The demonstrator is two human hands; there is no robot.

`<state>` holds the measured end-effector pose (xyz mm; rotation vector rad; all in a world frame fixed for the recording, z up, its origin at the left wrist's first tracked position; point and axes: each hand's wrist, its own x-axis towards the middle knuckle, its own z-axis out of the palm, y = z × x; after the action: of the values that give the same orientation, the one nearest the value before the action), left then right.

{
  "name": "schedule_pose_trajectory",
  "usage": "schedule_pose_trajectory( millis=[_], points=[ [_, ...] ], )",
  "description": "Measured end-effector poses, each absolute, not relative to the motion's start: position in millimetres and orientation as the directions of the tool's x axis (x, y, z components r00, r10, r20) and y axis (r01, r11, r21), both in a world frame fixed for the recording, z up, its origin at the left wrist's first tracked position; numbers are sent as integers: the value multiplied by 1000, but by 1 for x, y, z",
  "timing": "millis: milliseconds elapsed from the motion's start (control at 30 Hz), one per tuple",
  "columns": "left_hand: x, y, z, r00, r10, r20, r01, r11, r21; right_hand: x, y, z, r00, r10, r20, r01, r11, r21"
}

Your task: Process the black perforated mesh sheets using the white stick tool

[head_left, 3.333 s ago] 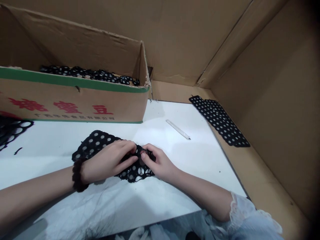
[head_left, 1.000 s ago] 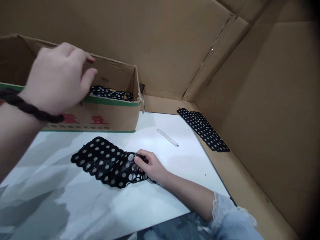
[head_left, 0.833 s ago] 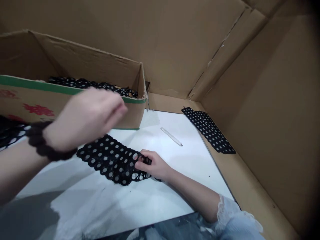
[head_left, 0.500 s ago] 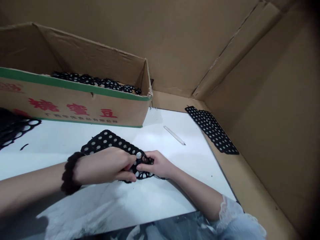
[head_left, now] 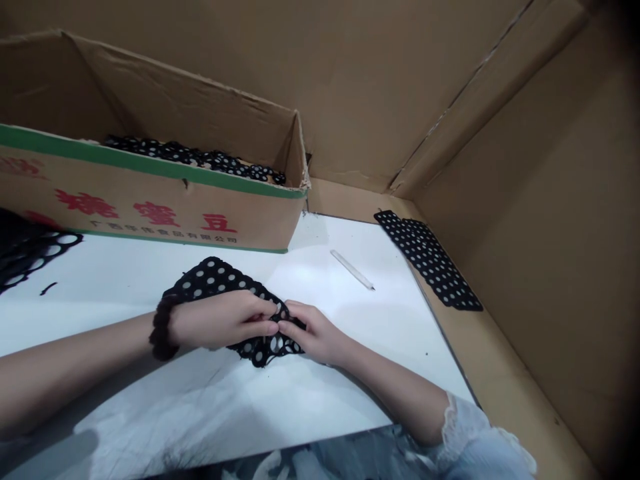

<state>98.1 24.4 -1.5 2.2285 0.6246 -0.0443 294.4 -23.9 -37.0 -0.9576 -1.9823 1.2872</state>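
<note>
A black sheet with rows of round holes [head_left: 211, 272] lies on the white tabletop [head_left: 320, 400], partly covered by my hands. My left hand [head_left: 227, 321], with a dark fuzzy band at the wrist, pinches the sheet near its right end. Close against it, my right hand [head_left: 316, 333] grips the same end between thumb and fingers. Both thumbs nearly meet over the sheet, and the spot between my fingertips is partly hidden. Below the hands the sheet's lower edge looks ragged and loose.
A cardboard box [head_left: 165, 207] with red lettering holds several black perforated pieces [head_left: 195, 157]. Beyond my right hand lies a slim whitish pen-like tool [head_left: 353, 269]. Perforated black sheets [head_left: 430, 260] rest by the right cardboard wall. Black netting [head_left: 30, 257] sits at the left edge.
My left hand has shifted slightly up and right, its fingertips now beside those of my right hand. More of the sheet's lower edge shows beneath the hands.
</note>
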Motion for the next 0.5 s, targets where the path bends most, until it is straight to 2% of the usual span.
schedule_pose_trajectory(
  millis=[100,167,267,367,433,500],
  points=[
    [96,30,-1,903,357,-238,405,-528,746,295,-24,-36,-590,800,110,254,313,-915],
    [95,31,-1,909,348,-232,397,-549,736,295,-24,-36,-593,797,117,257,325,-910],
    [96,30,2,872,443,-207,468,-635,615,294,-24,-34,-591,802,89,258,293,-921],
    [87,34,16,839,515,-176,532,-707,466,294,-26,-34,-544,839,-7,285,177,-942],
    [72,40,31,825,546,-145,547,-708,447,294,-27,-35,-516,854,-67,316,117,-941],
    [49,51,48,729,685,-7,620,-655,432,294,-28,-37,-505,858,-98,338,92,-936]
  ],
)
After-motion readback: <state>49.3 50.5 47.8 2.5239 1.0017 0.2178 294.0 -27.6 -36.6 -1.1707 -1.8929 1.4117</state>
